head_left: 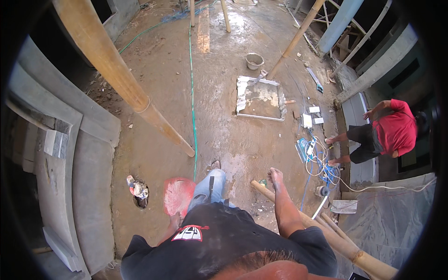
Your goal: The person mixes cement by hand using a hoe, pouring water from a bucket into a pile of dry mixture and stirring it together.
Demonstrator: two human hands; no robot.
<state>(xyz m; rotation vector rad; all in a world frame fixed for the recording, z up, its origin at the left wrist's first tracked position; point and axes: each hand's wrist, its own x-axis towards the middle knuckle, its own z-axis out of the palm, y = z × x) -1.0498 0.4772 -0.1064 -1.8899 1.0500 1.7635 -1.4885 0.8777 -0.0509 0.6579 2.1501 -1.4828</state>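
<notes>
My left hand (175, 220) is down by my left side, its fingers closed on the near edge of a red, shallow plastic pan (178, 192). Whitish dust coats the pan, which is beside my leg in faded blue jeans (207, 186). On the other side, my right hand (276, 179) reaches forward, dusty, with its fingers apart and nothing visible in it. Close to that hand lies the end of a bamboo pole (266, 190), which runs back past my right arm. Part of my left forearm is hidden by my dark shirt.
A slanting bamboo post (140, 100) stands ahead left, near a green hose (191, 93). Ahead are a white-edged square frame (261, 116) and a bucket (254, 61). Tangled cables (322, 161) lie right, by a person in red (395, 128). A debris-filled hole (139, 191) is left.
</notes>
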